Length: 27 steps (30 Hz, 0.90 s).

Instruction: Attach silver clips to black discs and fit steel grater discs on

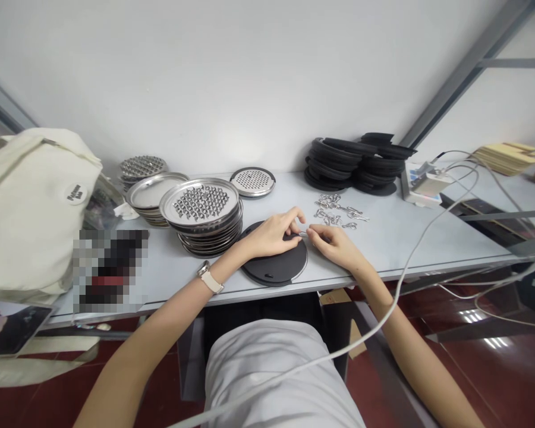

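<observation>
A black round plate with a thin shiny rim at its right lies at the table's front edge. Across its upper part rests my left hand, fingers bent and thumb pressed down by the plate's right edge. Close beside it, my right hand is closed in a pinch on a small bent metal wire. The wire's left end meets my left thumb at the plate's edge; its exact seat is hidden. Several similar bent wire pieces lie loose just beyond my right hand.
Stacked metal grater discs stand left of the plate, and one perforated disc lies behind. Black round parts are piled at the back right, near a power strip. A white cable crosses in front. A cream bag sits left.
</observation>
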Each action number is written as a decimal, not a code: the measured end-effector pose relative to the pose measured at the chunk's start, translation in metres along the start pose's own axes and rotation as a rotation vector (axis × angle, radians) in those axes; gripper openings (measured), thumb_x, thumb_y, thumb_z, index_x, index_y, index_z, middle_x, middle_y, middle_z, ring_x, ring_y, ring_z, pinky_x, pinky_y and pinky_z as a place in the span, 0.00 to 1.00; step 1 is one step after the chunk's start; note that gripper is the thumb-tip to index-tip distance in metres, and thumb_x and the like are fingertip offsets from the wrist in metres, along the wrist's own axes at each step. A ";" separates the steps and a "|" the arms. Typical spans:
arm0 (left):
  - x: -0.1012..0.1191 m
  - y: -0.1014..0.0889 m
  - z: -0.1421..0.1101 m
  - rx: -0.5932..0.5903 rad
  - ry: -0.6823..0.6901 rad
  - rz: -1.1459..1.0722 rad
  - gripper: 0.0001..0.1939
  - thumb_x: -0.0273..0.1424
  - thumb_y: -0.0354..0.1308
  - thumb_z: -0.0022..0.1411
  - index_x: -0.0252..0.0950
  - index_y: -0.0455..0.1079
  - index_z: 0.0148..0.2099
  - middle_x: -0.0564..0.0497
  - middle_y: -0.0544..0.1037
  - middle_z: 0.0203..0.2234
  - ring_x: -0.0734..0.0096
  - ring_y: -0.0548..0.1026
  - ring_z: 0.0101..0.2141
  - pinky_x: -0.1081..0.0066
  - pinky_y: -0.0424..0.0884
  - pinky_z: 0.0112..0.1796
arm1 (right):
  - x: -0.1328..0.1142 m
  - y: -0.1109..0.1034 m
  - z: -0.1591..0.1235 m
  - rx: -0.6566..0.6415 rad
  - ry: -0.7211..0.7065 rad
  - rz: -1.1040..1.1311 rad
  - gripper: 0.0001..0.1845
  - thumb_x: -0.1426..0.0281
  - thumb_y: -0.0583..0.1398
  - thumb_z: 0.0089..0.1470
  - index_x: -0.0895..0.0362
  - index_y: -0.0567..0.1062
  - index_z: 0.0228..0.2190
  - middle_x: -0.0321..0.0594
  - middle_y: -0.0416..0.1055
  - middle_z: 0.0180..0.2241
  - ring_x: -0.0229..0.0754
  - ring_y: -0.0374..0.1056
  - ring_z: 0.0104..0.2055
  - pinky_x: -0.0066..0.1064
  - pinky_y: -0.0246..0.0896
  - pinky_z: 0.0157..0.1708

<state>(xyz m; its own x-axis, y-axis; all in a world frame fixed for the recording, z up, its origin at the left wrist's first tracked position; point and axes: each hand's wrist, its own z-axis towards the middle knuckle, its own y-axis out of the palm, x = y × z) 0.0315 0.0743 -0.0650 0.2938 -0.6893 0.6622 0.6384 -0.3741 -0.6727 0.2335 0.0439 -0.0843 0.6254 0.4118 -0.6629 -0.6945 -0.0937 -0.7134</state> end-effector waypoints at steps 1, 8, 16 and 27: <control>0.000 0.000 0.000 0.003 -0.001 0.007 0.16 0.25 0.56 0.57 0.37 0.59 0.47 0.53 0.74 0.32 0.72 0.72 0.33 0.71 0.69 0.37 | 0.001 0.000 0.000 0.003 -0.001 0.001 0.19 0.63 0.49 0.61 0.56 0.56 0.20 0.31 0.52 0.18 0.35 0.51 0.23 0.29 0.46 0.25; -0.001 0.001 -0.001 0.046 0.013 0.055 0.14 0.26 0.57 0.57 0.37 0.60 0.46 0.49 0.71 0.40 0.74 0.70 0.33 0.71 0.68 0.37 | -0.003 0.005 0.002 -0.034 -0.038 -0.052 0.19 0.63 0.48 0.63 0.56 0.60 0.22 0.32 0.56 0.19 0.36 0.54 0.23 0.29 0.48 0.26; 0.000 0.001 -0.002 0.050 -0.009 0.062 0.13 0.27 0.57 0.57 0.36 0.60 0.45 0.50 0.71 0.39 0.75 0.67 0.30 0.72 0.66 0.34 | -0.006 0.004 0.002 -0.062 -0.070 -0.043 0.20 0.61 0.47 0.64 0.57 0.66 0.24 0.33 0.61 0.21 0.37 0.57 0.25 0.29 0.50 0.28; 0.000 0.000 -0.002 0.021 -0.018 0.076 0.13 0.28 0.56 0.58 0.37 0.61 0.46 0.52 0.72 0.36 0.75 0.69 0.29 0.72 0.65 0.34 | -0.003 0.003 0.002 -0.079 -0.066 -0.051 0.21 0.61 0.47 0.64 0.57 0.65 0.23 0.34 0.61 0.21 0.37 0.58 0.25 0.29 0.51 0.29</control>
<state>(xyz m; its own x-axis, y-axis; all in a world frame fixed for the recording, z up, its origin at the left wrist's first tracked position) 0.0302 0.0733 -0.0653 0.3551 -0.7038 0.6152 0.6284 -0.3075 -0.7145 0.2286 0.0447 -0.0844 0.6328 0.4764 -0.6105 -0.6301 -0.1414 -0.7635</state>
